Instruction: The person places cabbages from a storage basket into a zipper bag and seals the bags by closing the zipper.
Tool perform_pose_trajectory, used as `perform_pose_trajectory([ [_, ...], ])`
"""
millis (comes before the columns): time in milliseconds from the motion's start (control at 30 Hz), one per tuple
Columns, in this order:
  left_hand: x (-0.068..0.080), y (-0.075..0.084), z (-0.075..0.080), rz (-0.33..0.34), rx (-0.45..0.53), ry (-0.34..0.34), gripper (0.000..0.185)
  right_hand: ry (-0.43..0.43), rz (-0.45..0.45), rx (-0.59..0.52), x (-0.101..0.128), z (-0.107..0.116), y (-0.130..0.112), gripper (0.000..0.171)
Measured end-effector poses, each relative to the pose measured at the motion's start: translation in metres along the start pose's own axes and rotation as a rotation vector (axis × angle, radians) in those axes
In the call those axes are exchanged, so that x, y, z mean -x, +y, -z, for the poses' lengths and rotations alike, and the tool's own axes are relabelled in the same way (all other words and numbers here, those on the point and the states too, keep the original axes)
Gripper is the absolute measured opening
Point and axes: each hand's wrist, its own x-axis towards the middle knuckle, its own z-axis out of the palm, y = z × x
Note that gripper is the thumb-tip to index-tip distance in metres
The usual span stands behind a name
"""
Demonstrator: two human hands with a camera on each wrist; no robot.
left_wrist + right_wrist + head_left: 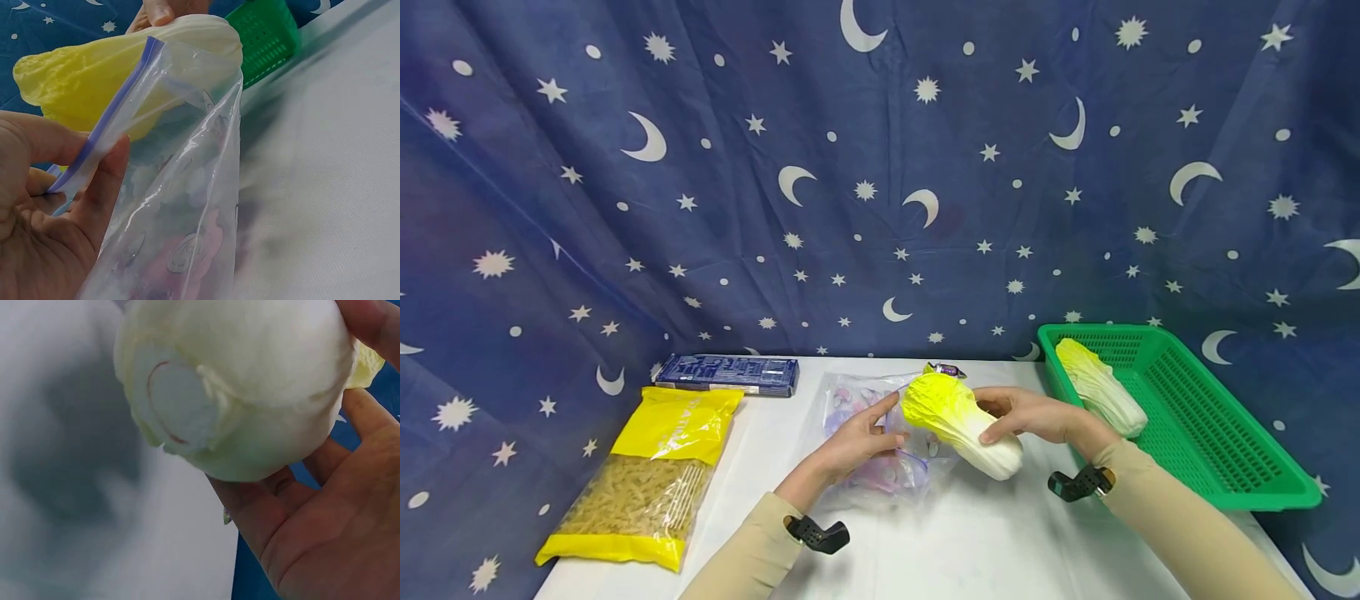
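My right hand [1028, 414] grips a napa cabbage [961, 423] by its white base and holds it tilted over the table, yellow leaves toward the left. In the right wrist view, fingers and thumb wrap the round white end of the cabbage [250, 387]. My left hand [857, 446] pinches the purple-edged rim of a clear zip bag [850, 400] between thumb and fingers. Seen from the left wrist, the zip bag [181, 206] hangs from this pinch, printed with pink shapes, and its upper corner overlaps the cabbage [81, 72].
At right a green plastic basket [1240, 504] contains a second napa cabbage [1101, 387]. On the left lie a yellow bag of pasta [643, 475] and a dark blue box [730, 373]. A small purple wrapped item [949, 370] sits behind the held cabbage. A starry curtain [880, 208] backs the table.
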Motion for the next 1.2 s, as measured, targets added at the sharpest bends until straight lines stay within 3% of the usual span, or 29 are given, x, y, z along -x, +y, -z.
perform_pose_trajectory([
  [233, -0.001, 0.001, 0.0, 0.002, 0.008, -0.001, 0.08, 0.0, 0.002, 0.109, 0.001, -0.001, 0.006, 0.066],
  [433, -0.001, 0.0, 0.0, -0.007, -0.015, 0.001, 0.079, 0.04, -0.042, 0.205, -0.001, -0.002, 0.008, 0.071],
  [800, -0.001, 0.003, -0.001, -0.012, -0.046, 0.007, 0.078, 0.022, -0.095, 0.332, -0.004, -0.008, 0.004, 0.068],
  [1033, -0.002, 0.005, 0.0, -0.013, -0.108, 0.022, 0.076, 0.027, -0.123, 0.375, -0.008, -0.008, -0.002, 0.062],
  [1200, 0.0, 0.008, 0.0, -0.015, -0.153, 0.025, 0.073, 0.04, -0.156, 0.388, -0.009, -0.007, -0.004, 0.067],
])
